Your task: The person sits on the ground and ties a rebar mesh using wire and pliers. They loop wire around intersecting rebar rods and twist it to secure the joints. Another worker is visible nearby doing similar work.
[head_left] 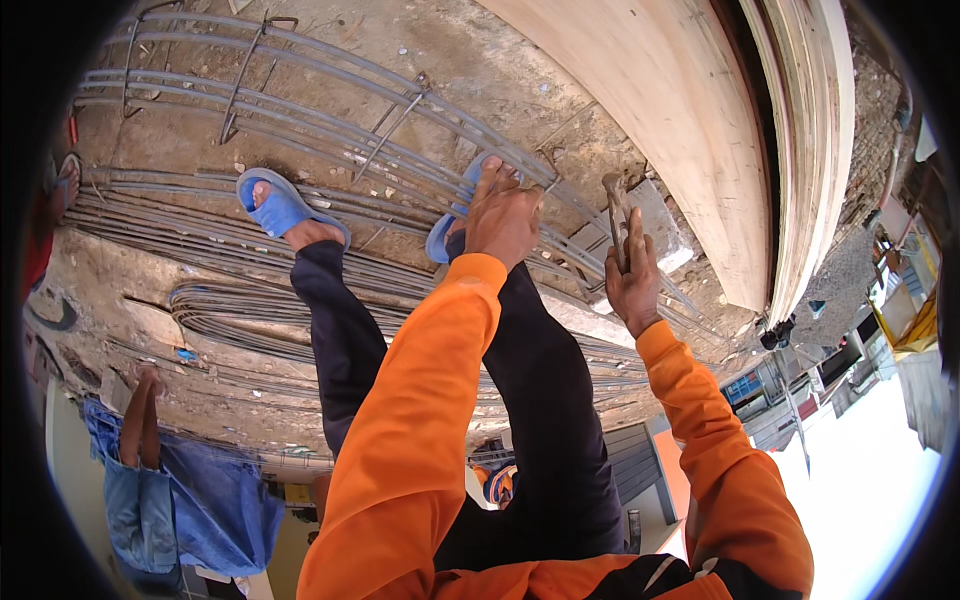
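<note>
A long rebar cage (330, 138), made of grey bars with square stirrups, runs across the ground in front of me. My left hand (503, 222) is closed over the cage beside my right foot; its fingers point away from me, and what they pinch, if anything, is hidden. In my right hand (634, 285) is a rusty pair of pincers (617, 212), head pointing away and handles in the grip, with one finger stretched along them. That hand hovers by the right end of the cage. One stirrup (392, 135) stands across the bars left of my left hand.
My feet, in blue slides (282, 205), stand among the bars. Loose straight rods (150, 225) and a bent bundle (230, 300) lie nearer me. Stacked plywood sheets (690, 130) rise at right beside a concrete block (655, 225). Another person's legs (140, 430) are at lower left.
</note>
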`<state>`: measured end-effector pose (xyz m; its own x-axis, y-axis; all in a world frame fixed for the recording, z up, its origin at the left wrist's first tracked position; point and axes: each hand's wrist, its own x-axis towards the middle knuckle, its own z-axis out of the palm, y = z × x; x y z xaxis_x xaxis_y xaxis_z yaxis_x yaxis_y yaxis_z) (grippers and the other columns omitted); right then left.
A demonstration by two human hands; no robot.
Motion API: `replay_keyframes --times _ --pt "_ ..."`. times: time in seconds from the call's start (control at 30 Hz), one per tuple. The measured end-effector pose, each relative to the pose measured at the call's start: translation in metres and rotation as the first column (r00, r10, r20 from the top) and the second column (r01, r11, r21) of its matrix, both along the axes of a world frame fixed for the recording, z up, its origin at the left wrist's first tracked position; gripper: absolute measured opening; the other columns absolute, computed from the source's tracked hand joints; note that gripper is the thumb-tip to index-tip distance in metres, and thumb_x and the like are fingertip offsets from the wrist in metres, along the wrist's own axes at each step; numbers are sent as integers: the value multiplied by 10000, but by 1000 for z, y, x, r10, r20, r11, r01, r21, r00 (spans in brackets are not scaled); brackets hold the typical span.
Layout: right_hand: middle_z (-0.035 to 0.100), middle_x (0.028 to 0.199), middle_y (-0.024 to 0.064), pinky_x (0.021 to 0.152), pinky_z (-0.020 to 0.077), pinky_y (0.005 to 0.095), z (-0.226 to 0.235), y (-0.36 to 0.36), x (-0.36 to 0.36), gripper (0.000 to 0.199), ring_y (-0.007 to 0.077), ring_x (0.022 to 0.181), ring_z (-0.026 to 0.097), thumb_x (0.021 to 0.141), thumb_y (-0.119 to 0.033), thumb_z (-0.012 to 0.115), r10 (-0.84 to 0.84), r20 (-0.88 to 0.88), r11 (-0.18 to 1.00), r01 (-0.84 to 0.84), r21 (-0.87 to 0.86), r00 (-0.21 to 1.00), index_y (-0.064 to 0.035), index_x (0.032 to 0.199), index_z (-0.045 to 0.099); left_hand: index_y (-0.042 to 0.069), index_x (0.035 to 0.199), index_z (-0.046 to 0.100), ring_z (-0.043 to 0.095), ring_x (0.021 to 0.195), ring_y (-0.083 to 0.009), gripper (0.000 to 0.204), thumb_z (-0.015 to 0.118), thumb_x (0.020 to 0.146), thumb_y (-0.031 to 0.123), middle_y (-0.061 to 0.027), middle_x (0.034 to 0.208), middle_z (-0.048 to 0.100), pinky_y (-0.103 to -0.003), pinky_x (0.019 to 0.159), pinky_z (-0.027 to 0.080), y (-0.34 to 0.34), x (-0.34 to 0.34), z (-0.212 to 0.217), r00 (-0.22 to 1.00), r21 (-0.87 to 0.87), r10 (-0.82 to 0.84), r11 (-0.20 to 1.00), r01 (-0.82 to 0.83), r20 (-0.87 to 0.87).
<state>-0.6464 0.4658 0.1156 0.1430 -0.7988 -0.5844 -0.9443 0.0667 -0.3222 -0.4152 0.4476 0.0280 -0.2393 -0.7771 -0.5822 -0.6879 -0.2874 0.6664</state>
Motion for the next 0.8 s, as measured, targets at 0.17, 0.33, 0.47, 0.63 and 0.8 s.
replay_keyframes --times 0.17,0.33,0.47,0.63,0.8 --pt "562 1041 150 760 560 449 1 -7 -4 925 353 878 621 804 -32 688 68 -8 985 -65 159 998 -188 1616 274 104 1047 746 606 1232 -243 240 620 843 109 -101 1195 726 -451 1238 234 2 -1 3 1000 -11 -8 1000 8 -1" --pt "564 1046 169 786 557 458 0 -11 6 946 379 871 616 799 -22 690 91 -12 982 -88 166 996 -231 1618 266 102 1024 747 606 1228 -241 218 624 843 102 -97 1185 729 -454 1236 241 3 -1 2 1000 -12 3 1000 -3 -16" --pt "572 1052 175 802 551 458 4 -17 5 898 391 876 621 820 -18 660 -14 -8 979 15 202 1000 -208 1613 282 105 980 746 611 1218 -236 182 630 840 95 -103 1181 729 -453 1236 245 4 -2 -3 1000 -51 18 999 -18 -2" --pt "588 1019 189 816 531 444 0 -29 14 871 386 892 632 819 15 621 -93 39 970 82 228 995 -189 1605 307 109 975 742 609 1226 -230 183 633 829 88 -110 1183 728 -452 1243 234 4 -1 0 999 10 36 999 -36 -41" --pt "607 1068 224 882 516 451 4 -51 -8 855 418 963 630 829 4 621 -34 154 952 -15 305 987 -186 1602 309 99 1004 740 602 1240 -265 205 638 827 98 -145 1196 719 -441 1250 223 1 0 2 999 -19 29 999 -30 -37"
